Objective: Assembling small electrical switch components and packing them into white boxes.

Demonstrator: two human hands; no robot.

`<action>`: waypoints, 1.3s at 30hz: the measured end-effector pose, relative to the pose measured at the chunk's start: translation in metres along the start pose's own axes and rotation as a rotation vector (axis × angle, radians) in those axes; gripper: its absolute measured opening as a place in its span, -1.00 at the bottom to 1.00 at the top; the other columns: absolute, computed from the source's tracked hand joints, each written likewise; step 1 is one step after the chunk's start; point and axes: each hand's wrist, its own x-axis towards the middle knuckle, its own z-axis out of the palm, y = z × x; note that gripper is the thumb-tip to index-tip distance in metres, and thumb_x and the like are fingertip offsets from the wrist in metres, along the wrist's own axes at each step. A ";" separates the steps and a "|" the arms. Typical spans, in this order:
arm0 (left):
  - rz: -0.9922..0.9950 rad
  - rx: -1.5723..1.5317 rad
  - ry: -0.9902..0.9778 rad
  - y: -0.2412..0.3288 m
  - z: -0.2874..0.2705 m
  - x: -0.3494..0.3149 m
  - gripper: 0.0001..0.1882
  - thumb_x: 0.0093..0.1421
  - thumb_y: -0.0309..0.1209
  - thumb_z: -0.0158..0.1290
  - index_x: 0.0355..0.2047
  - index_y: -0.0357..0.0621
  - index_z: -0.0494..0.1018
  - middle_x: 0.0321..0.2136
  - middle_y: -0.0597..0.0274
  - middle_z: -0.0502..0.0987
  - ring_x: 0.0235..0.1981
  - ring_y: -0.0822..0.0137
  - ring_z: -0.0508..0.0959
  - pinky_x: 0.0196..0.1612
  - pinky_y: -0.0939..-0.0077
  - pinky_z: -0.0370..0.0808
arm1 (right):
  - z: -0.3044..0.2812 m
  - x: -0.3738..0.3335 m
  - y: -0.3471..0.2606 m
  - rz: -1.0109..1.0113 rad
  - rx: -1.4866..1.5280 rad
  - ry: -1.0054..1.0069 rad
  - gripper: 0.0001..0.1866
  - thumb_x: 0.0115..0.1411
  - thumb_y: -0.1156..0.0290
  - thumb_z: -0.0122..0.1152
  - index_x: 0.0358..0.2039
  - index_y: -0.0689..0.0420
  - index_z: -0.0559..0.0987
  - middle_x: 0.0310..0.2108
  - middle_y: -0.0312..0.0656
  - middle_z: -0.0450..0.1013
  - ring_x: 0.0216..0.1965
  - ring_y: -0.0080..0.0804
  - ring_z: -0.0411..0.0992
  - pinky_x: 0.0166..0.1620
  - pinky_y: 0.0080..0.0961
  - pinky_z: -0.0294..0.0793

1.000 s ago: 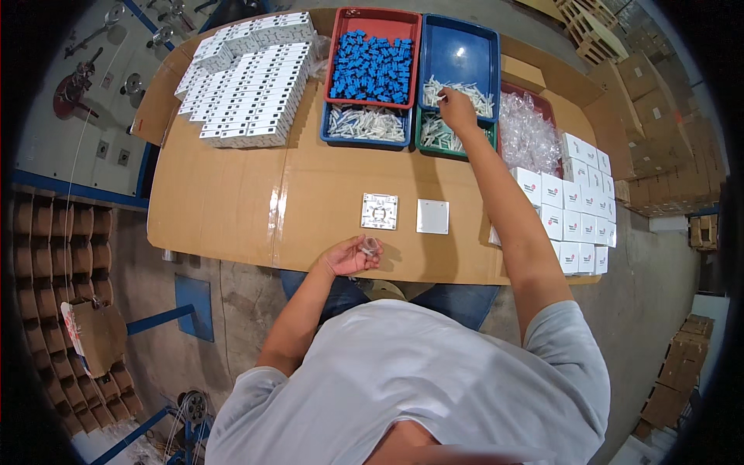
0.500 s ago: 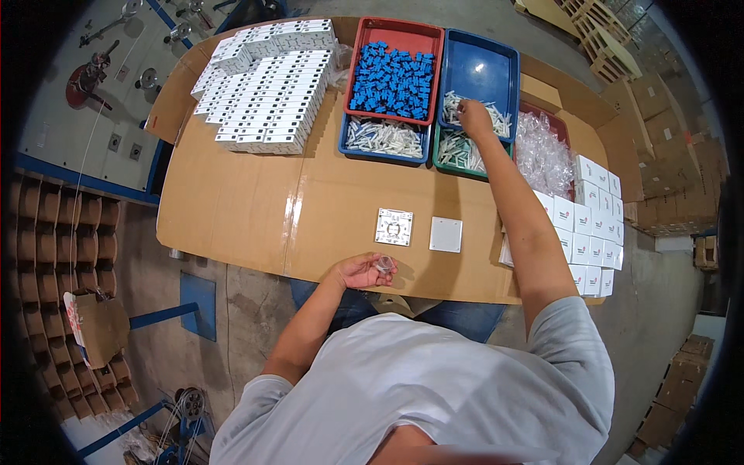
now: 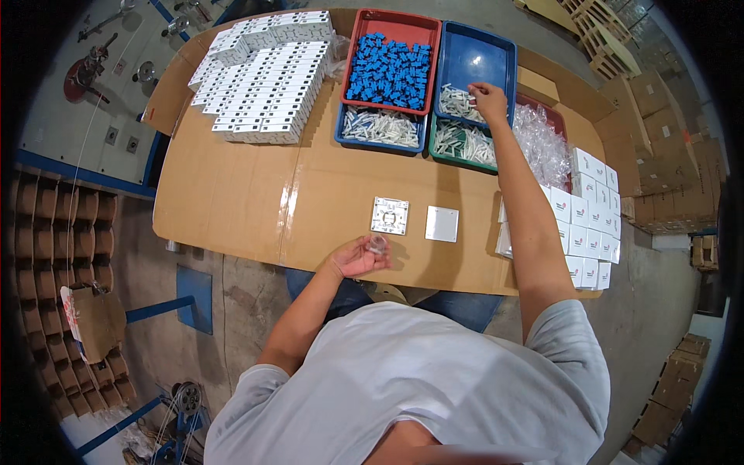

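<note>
Obscuring white pieces (image 3: 456, 102), the right hand (image 3: 490, 103) perhaps grips one.

The left hand (image 3: 357, 257) holds clear plastic (image 3: 377, 245); the right hand (image 3: 489, 101) is at white pieces (image 3: 455, 103) in a blue tray (image 3: 476, 58).

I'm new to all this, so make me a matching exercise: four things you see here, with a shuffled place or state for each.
1. Left hand
2. Right hand
3. Small blue parts
4. Smooth white plate

A. Heaped in a red tray
B. Lying on the cardboard
C. Holding a small clear item
D. At the far blue tray

Pairs: 1-C; 2-D; 3-A; 4-B
</note>
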 end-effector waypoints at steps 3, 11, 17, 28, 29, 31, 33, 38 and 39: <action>0.173 -0.012 0.140 0.002 0.006 0.007 -0.49 0.42 -0.05 0.03 0.18 -0.17 0.43 0.05 0.10 0.57 0.07 0.12 0.56 0.30 0.01 0.39 | 0.004 -0.026 -0.007 0.004 0.278 -0.095 -0.77 0.28 0.38 0.35 -0.13 0.24 0.73 -0.39 -0.22 0.63 -0.41 -0.54 0.57 -0.29 -0.52 0.57; 0.451 -0.120 0.341 0.038 0.100 0.047 -0.52 0.43 -0.01 0.01 0.13 -0.10 0.48 0.02 0.14 0.59 0.04 0.14 0.58 0.19 0.15 0.52 | 0.014 -0.192 -0.067 -0.021 0.504 -0.363 -0.75 0.24 0.52 0.36 -0.07 0.29 0.66 -0.25 -0.20 0.63 -0.25 -0.53 0.55 -0.12 -0.62 0.53; 0.416 -0.039 0.346 0.034 0.142 0.048 -0.52 0.43 0.01 0.02 0.10 -0.10 0.49 0.02 0.13 0.61 -0.01 0.16 0.61 0.13 0.21 0.55 | 0.015 -0.267 -0.117 -0.011 0.548 -0.446 -0.80 0.21 0.56 0.40 -0.14 0.28 0.69 -0.24 -0.21 0.65 -0.24 -0.56 0.55 -0.10 -0.63 0.52; 0.394 0.212 0.417 0.025 0.174 0.037 -0.47 0.42 0.04 0.02 0.16 -0.10 0.43 0.09 0.11 0.59 -0.02 0.25 0.62 0.12 0.27 0.55 | 0.006 -0.274 -0.141 -0.165 0.317 -0.528 -0.87 0.23 0.57 0.38 -0.21 0.29 0.69 -0.22 -0.24 0.62 -0.20 -0.54 0.58 -0.08 -0.59 0.58; 0.397 0.233 0.420 0.025 0.173 0.036 -0.47 0.42 0.05 0.01 0.16 -0.09 0.43 0.09 0.12 0.59 -0.01 0.26 0.62 0.12 0.27 0.55 | 0.006 -0.272 -0.142 -0.166 0.316 -0.531 -0.87 0.23 0.57 0.38 -0.21 0.29 0.69 -0.22 -0.24 0.62 -0.20 -0.54 0.58 -0.08 -0.59 0.58; 0.401 0.254 0.425 0.025 0.174 0.036 -0.46 0.42 0.06 0.01 0.17 -0.09 0.43 0.09 0.12 0.58 -0.01 0.26 0.61 0.12 0.27 0.55 | 0.005 -0.268 -0.144 -0.280 0.195 -0.608 -0.91 0.24 0.54 0.38 -0.28 0.28 0.67 -0.28 -0.26 0.62 -0.25 -0.54 0.58 -0.14 -0.58 0.58; 0.400 0.285 0.440 0.025 0.175 0.037 -0.46 0.42 0.07 0.01 0.16 -0.08 0.45 0.09 0.14 0.58 -0.01 0.27 0.61 0.11 0.29 0.55 | 0.003 -0.268 -0.151 -0.321 0.155 -0.640 -0.92 0.23 0.55 0.37 -0.29 0.28 0.67 -0.30 -0.26 0.61 -0.27 -0.54 0.58 -0.16 -0.57 0.58; 0.399 0.290 0.427 0.024 0.174 0.038 -0.50 0.44 0.04 -0.01 0.12 -0.08 0.47 0.03 0.17 0.60 -0.02 0.25 0.62 0.11 0.25 0.56 | 0.007 -0.265 -0.160 -0.456 0.040 -0.740 -0.92 0.22 0.56 0.34 -0.28 0.28 0.65 -0.35 -0.25 0.60 -0.30 -0.50 0.59 -0.20 -0.56 0.56; 0.403 0.275 0.420 0.024 0.173 0.038 -0.53 0.46 0.00 -0.03 0.11 -0.09 0.48 0.00 0.17 0.62 -0.04 0.23 0.65 0.11 0.23 0.59 | 0.009 -0.265 -0.161 -0.477 0.019 -0.767 -0.91 0.22 0.57 0.32 -0.26 0.28 0.65 -0.31 -0.23 0.59 -0.30 -0.49 0.59 -0.20 -0.56 0.57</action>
